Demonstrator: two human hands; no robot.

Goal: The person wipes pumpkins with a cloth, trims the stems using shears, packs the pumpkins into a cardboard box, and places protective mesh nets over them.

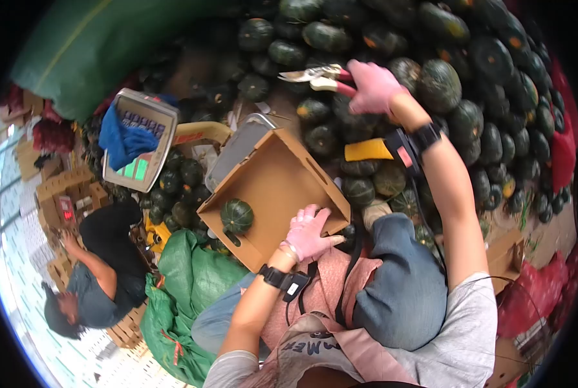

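1. Two hands in pink gloves are seen, and both belong to one person.
2. Right hand [374,87] grasps the pruning shears [324,84] firmly around their red and pale handles; the blades point leftward, over a heap of dark green squashes [440,84].
3. Left hand [310,231] lies on the near wall of a cardboard box [279,187], with fingers spread; whether it squeezes this wall, one cannot tell.
4. One green squash [236,216] sits inside the box, toward its left side, apart from the left hand.
5. Beyond the box, a weighing console [161,110] is partly covered by a blue cloth [130,139]; its keypad and green panels carry marks too small for reading.
6. On the grey shirt [457,317], the letters "MME" seem readable; a pink apron [373,349] covers part of the shirt.
7. The left wrist device [275,278] bears a white label [293,288], whose writing is not legible.
8. Another person [98,294], wearing a dark cap, is at the left.
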